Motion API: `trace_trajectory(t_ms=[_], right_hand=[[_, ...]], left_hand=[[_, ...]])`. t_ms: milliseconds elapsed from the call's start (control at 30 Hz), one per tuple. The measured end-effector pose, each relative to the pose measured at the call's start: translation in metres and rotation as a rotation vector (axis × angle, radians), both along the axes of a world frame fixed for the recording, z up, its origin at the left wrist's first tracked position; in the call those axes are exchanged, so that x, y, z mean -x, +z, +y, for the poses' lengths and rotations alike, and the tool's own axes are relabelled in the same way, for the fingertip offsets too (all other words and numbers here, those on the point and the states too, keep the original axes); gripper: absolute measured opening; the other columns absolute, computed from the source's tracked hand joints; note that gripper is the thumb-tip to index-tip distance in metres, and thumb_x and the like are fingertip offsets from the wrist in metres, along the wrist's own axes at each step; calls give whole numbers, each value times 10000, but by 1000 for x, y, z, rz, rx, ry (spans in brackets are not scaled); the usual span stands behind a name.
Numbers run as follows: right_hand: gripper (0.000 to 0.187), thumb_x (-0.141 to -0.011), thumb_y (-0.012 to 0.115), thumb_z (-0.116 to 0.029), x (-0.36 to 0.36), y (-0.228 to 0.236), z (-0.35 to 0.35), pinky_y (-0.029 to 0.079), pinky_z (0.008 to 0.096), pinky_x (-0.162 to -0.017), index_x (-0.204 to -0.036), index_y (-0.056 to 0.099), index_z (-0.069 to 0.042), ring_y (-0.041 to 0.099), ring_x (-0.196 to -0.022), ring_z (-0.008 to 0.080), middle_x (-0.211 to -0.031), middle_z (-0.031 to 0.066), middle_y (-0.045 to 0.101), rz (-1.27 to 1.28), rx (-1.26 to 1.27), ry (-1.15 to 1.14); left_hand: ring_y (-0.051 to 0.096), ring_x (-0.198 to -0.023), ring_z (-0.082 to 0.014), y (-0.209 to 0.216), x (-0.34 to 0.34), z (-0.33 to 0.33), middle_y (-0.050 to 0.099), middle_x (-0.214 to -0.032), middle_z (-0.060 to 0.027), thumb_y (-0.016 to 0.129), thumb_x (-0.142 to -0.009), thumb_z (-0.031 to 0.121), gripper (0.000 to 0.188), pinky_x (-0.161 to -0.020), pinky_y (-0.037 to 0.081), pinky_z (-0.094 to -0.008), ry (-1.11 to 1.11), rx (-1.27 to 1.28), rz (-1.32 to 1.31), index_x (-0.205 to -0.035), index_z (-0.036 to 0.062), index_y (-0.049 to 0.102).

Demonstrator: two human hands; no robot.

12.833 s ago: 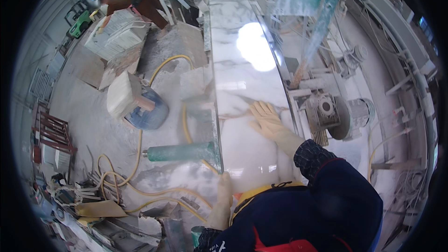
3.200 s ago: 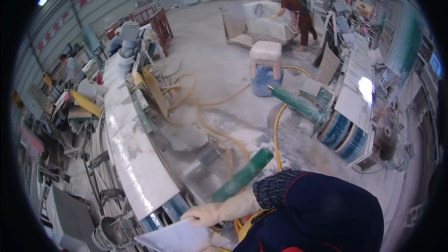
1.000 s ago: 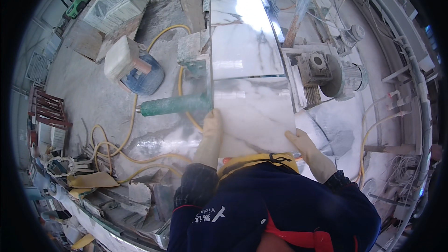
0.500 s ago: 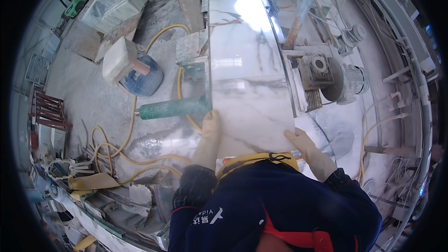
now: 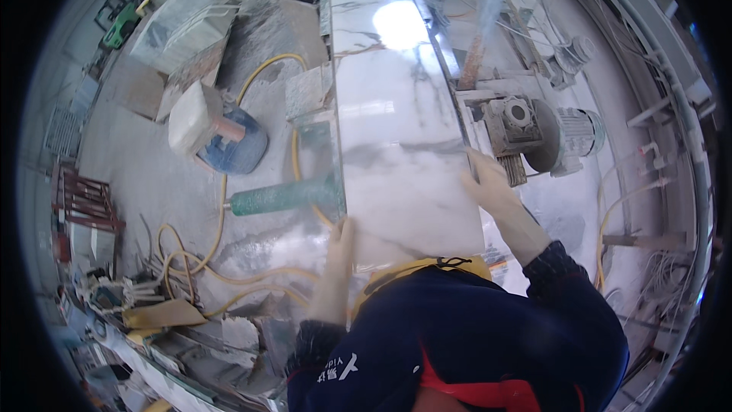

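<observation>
A glossy white marble slab [image 5: 415,214] with grey and brown veins lies in front of my body. Its far side meets another stretch of veined marble [image 5: 385,107] along a grey band; whether that is a joint or a vein I cannot tell for certain. Both hands wear pale cream gloves. My left hand [image 5: 337,252] is closed at the slab's left edge, near its front corner. Farther up the right edge, my right hand [image 5: 492,187] grips the slab with thumb and forefinger apart; its other fingers are partly hidden. A yellow apron [image 5: 412,267] touches the slab's near edge.
A green roller [image 5: 282,198] juts out left of the slab. An electric motor with gearbox [image 5: 549,133] stands close on the right. Beyond the roller sit a blue barrel [image 5: 240,145] and a looping yellow hose [image 5: 296,154]. Broken stone pieces [image 5: 236,336] pile at lower left.
My right hand has moved forward along the slab's right edge from near the front corner. My left hand appears slightly lower in the picture, still at the left edge. The view has shifted a little.
</observation>
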State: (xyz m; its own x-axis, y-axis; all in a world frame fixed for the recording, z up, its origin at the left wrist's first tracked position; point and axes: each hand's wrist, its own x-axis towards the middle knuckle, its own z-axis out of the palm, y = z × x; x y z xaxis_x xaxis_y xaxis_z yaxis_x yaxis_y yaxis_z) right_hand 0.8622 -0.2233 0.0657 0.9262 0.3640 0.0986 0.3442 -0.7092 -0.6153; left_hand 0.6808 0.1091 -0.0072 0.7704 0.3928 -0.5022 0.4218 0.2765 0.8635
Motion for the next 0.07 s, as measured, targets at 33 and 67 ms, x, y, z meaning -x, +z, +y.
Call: trace_trajectory(t_ms=[33, 67], right_hand=[[607, -900, 653, -258, -10, -14, 14, 421, 445, -1118, -1432, 532, 9, 576, -1269, 405, -1348, 283, 603, -159, 41, 23], [651, -905, 661, -302, -18, -26, 22, 351, 430, -1179, -1460, 503, 1, 495, -1367, 392, -1444, 286, 527, -163, 148, 92]], left_hand=[[527, -1290, -218, -3, 6, 1, 577, -1386, -162, 592, -1008, 369, 606, -1111, 392, -330, -39, -22, -32, -1439, -48, 503], [483, -1347, -221, -6, 10, 2, 550, -1434, -153, 604, -1004, 370, 621, -1163, 338, -334, -69, -25, -43, -1462, -34, 489]])
